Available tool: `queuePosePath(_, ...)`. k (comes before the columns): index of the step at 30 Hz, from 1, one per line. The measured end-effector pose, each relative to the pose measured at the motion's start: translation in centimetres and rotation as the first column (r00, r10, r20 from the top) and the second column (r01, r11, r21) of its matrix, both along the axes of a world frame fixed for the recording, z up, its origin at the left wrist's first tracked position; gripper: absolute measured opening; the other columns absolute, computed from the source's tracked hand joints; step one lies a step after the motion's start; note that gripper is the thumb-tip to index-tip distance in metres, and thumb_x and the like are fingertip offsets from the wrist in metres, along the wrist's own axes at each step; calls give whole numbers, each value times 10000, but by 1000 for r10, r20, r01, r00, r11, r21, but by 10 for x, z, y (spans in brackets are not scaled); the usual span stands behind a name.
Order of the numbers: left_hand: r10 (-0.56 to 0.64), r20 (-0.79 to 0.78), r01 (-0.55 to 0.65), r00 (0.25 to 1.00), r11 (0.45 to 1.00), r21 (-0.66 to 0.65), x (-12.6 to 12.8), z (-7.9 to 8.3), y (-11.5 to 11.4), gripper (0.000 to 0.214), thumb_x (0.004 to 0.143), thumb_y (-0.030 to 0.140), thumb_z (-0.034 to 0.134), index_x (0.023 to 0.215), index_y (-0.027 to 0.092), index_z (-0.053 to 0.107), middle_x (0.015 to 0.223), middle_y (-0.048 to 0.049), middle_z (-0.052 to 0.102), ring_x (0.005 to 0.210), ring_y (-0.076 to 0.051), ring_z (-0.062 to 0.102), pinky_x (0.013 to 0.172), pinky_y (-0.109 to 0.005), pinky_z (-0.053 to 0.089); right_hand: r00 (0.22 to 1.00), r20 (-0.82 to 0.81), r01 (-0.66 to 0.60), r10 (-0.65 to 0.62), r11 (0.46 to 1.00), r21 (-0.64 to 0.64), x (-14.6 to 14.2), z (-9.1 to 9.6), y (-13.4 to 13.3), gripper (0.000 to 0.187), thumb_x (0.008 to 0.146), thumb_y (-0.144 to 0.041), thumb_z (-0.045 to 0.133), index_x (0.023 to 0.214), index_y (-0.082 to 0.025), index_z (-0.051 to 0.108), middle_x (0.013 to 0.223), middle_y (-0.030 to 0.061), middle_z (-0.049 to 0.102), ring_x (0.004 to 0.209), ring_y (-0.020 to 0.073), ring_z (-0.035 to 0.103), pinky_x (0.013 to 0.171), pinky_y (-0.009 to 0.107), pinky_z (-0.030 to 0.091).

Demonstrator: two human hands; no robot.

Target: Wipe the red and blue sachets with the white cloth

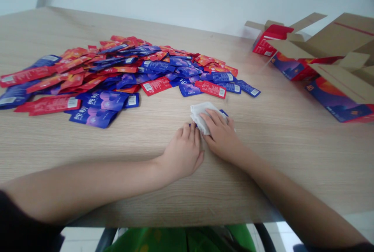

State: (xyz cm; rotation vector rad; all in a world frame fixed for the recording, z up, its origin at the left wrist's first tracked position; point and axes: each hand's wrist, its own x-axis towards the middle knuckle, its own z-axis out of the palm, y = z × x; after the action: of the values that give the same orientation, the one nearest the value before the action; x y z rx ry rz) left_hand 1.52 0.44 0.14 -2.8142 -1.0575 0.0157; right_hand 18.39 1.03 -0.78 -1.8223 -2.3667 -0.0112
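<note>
My right hand [220,133] presses a folded white cloth [204,108] down over a blue sachet [224,112]. Only small edges of this sachet show, past the cloth's upper right side and by my left fingertips. Close beside it on the left, my left hand [184,148] has its fingers bent and pressed on the sachet's left end against the tabletop. Most of the sachet is hidden under the cloth and my hands.
A wide heap of red and blue sachets [128,69] spreads over the wooden table [117,143] on the left and centre. Open cardboard boxes with raised flaps stand at the right: a small red box [264,45], and blue and red boxes [336,100]. A pale wall rises behind.
</note>
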Motion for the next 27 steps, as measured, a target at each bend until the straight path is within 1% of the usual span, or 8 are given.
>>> queuePosePath(4, 5, 6, -5, 1000, 1000, 2, 0, -2, -1, 633, 941, 377, 367, 1372, -81, 446, 1400, -298, 482, 1263, -402, 471, 949, -466, 426, 990, -25, 139, -138, 990, 24, 18, -4, 12, 516, 925, -336, 366, 1414, -179, 418, 1514, 142, 399, 1368, 300, 353, 1044, 555, 290)
queuePosePath(7, 14, 1, -14, 1000, 1000, -4, 0, -1, -1, 627, 941, 371, 375, 1374, -77, 446, 1403, -296, 481, 1267, -400, 471, 953, -466, 425, 982, -19, 188, -188, 981, 50, 20, -7, 15, 512, 929, -337, 354, 1408, -166, 422, 1500, 157, 410, 1364, 311, 357, 1030, 570, 299)
queuePosePath(9, 17, -5, -17, 1000, 1000, -5, 0, -1, -1, 626, 940, 374, 381, 1371, -74, 451, 1402, -293, 483, 1268, -394, 474, 961, -462, 422, 985, -1, 171, -172, 983, 61, 13, -8, 12, 511, 926, -322, 359, 1406, -159, 424, 1500, 166, 409, 1368, 315, 347, 1037, 582, 281)
queuePosePath(12, 11, -7, -11, 1000, 1000, -3, 1, -1, -1, 620, 944, 374, 370, 1358, -76, 466, 1399, -296, 485, 1260, -396, 479, 958, -463, 424, 996, 9, 86, -87, 994, 60, 1, -7, 4, 503, 928, -317, 366, 1404, -169, 428, 1510, 158, 401, 1380, 300, 330, 1054, 575, 258)
queuePosePath(15, -1, 1, 1, 1000, 1000, -2, 1, -1, 0, 616, 948, 365, 352, 1351, -86, 470, 1396, -306, 481, 1255, -411, 480, 949, -470, 431, 1000, -3, 22, -22, 999, 37, -2, -5, 1, 503, 930, -325, 373, 1410, -184, 421, 1524, 137, 388, 1389, 281, 321, 1063, 558, 257)
queuePosePath(17, -1, 2, 1, 1000, 1000, -2, 1, -1, 0, 624, 946, 364, 358, 1358, -94, 458, 1398, -310, 476, 1257, -415, 477, 951, -470, 433, 999, -14, 43, -43, 999, 23, 4, -3, 4, 515, 924, -325, 383, 1418, -181, 411, 1528, 137, 382, 1387, 283, 328, 1064, 559, 260)
queuePosePath(22, 5, -5, -5, 1000, 1000, -7, 1, 0, -1, 632, 943, 368, 368, 1374, -89, 444, 1402, -302, 478, 1261, -413, 478, 959, -475, 433, 984, -24, 179, -179, 984, 24, 23, -4, 15, 518, 939, -356, 351, 1419, -172, 413, 1518, 153, 389, 1374, 302, 349, 1037, 574, 300)
queuePosePath(27, 7, -13, -7, 1000, 1000, -3, 1, 1, -1, 630, 945, 374, 364, 1368, -83, 455, 1399, -295, 487, 1263, -400, 482, 966, -468, 427, 984, 24, 176, -178, 981, 83, 14, -9, 11, 513, 938, -341, 343, 1409, -152, 419, 1498, 175, 406, 1365, 319, 348, 1029, 590, 294)
